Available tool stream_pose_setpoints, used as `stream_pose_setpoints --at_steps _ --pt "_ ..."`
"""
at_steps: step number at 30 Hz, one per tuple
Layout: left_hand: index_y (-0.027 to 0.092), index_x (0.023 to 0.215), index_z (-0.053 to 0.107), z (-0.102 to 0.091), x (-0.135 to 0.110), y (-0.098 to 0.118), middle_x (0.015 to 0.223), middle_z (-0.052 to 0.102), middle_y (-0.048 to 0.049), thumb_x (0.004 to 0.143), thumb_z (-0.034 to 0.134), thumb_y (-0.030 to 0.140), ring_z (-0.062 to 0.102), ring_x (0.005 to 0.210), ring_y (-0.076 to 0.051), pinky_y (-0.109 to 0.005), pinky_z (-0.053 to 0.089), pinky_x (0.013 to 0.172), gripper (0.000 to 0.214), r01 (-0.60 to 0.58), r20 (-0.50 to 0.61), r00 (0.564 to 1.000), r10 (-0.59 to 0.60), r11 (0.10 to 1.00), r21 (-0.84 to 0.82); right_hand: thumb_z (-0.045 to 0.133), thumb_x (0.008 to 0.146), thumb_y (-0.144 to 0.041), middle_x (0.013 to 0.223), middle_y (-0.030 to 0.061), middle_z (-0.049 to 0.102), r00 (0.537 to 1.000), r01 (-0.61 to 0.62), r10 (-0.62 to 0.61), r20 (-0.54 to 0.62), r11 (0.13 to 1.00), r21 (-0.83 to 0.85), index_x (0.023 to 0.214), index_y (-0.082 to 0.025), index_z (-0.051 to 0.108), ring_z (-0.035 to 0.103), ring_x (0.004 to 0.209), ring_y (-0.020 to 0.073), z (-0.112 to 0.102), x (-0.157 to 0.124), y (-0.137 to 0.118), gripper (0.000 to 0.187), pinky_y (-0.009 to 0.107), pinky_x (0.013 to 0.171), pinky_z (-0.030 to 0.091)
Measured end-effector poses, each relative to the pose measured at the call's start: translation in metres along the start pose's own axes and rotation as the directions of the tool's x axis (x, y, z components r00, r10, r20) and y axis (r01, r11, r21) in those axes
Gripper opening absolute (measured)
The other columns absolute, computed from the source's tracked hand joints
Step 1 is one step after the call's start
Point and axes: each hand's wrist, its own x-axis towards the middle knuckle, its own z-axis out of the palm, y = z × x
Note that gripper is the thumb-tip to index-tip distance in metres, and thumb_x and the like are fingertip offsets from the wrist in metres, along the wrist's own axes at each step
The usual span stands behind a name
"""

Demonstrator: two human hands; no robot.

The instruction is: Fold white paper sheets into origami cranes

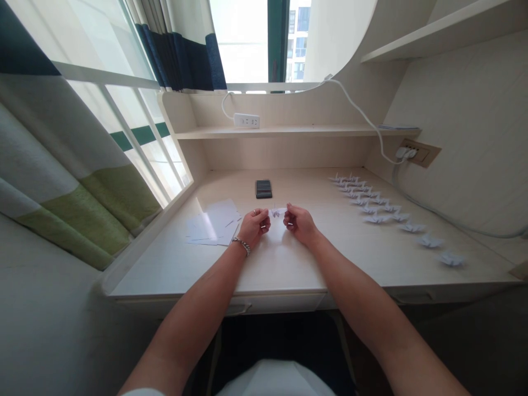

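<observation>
Crane between left hand, right hand

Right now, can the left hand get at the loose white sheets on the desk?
Probably yes. The left hand sits just beside the sheets, with nothing between them. It does share the folded paper with the right hand, so it would need to let go first.
</observation>
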Motion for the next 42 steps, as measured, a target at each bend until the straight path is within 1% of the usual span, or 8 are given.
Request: stream_pose_setpoints --at_steps 4,8,11,13,18,26,35,42 --pt "0.017 0.064 0.050 -0.002 0.002 0.000 0.057 0.053 0.0022 0.060 0.082 0.040 0.048 0.049 -0.007 -0.020 0.030 0.044 0.039 -0.025 -0.042 0.999 0.025 1.000 0.006 0.071 0.067 -0.051 0.052 -0.0017 0.048 0.993 0.068 -0.074 -0.093 0.996 -0.062 0.060 -0.020 0.049 0.043 0.045 0.0099 -0.004 0.002 -0.003 0.039 0.023 0.039 0.021" --pt "0.017 0.063 0.049 -0.003 0.006 -0.005 0.054 0.053 0.0028 0.063 0.080 0.042 0.046 0.046 -0.006 -0.019 0.028 0.043 0.039 -0.063 -0.098 0.993 0.068 0.997 0.052 0.069 0.072 -0.051 0.049 -0.0023 0.049 0.958 0.213 -0.246 -0.150 0.956 -0.204 0.058 -0.020 0.053 0.043 0.047 0.0107 0.001 -0.004 -0.001 0.038 0.024 0.044 0.028" --pt "0.016 0.063 0.050 -0.003 0.008 -0.008 0.053 0.052 0.0032 0.065 0.078 0.044 0.044 0.045 -0.006 -0.020 0.027 0.042 0.039 -0.087 -0.115 0.989 0.098 0.992 0.095 0.072 0.071 -0.049 0.057 -0.0015 0.056 0.882 0.396 -0.471 -0.028 0.772 -0.497 0.064 -0.020 0.059 0.049 0.055 0.0129 0.008 -0.010 0.004 0.032 0.026 0.055 0.038" --pt "0.016 0.063 0.051 -0.002 0.008 -0.009 0.052 0.052 0.0033 0.065 0.078 0.045 0.044 0.044 -0.006 -0.020 0.027 0.042 0.039 -0.097 -0.106 0.988 0.110 0.988 0.118 0.073 0.070 -0.047 0.064 -0.0007 0.062 0.844 0.444 -0.534 0.056 0.636 -0.632 0.075 -0.020 0.064 0.054 0.059 0.0145 0.012 -0.013 0.007 0.028 0.028 0.061 0.042" --pt "0.015 0.064 0.053 -0.002 0.006 -0.009 0.054 0.054 0.0020 0.064 0.078 0.047 0.046 0.046 -0.007 -0.021 0.029 0.043 0.041 -0.091 -0.062 0.993 0.102 0.983 0.159 0.066 0.077 -0.041 0.068 0.0003 0.065 0.822 0.454 -0.558 0.109 0.529 -0.717 0.081 -0.021 0.064 0.057 0.061 0.0160 0.012 -0.013 0.010 0.020 0.028 0.063 0.044" --pt "0.013 0.068 0.060 -0.003 0.006 -0.010 0.060 0.058 -0.0007 0.059 0.082 0.046 0.048 0.048 -0.008 -0.022 0.030 0.044 0.041 -0.076 -0.011 0.997 0.080 0.981 0.176 0.060 0.079 -0.036 0.064 0.0004 0.063 0.828 0.402 -0.558 0.048 0.532 -0.745 0.070 -0.020 0.061 0.055 0.060 0.0162 0.010 -0.011 0.009 0.018 0.028 0.061 0.041" --pt "0.015 0.069 0.056 -0.006 0.007 -0.005 0.061 0.055 0.0021 0.057 0.083 0.045 0.047 0.050 -0.007 -0.021 0.033 0.046 0.043 -0.072 -0.075 0.994 0.079 0.993 0.096 0.059 0.078 -0.037 0.064 0.0010 0.063 0.824 0.330 -0.563 -0.067 0.573 -0.750 0.067 -0.021 0.058 0.056 0.061 0.0179 0.004 -0.004 0.009 0.020 0.029 0.062 0.041" --pt "0.013 0.072 0.060 -0.003 0.008 -0.007 0.061 0.056 0.0000 0.062 0.080 0.048 0.046 0.047 -0.006 -0.021 0.029 0.043 0.042 -0.049 -0.079 0.995 0.059 0.992 0.120 0.059 0.078 -0.037 0.064 0.0009 0.063 0.821 0.350 -0.570 -0.034 0.550 -0.758 0.066 -0.022 0.058 0.056 0.061 0.0179 0.006 -0.006 0.010 0.020 0.029 0.063 0.041"
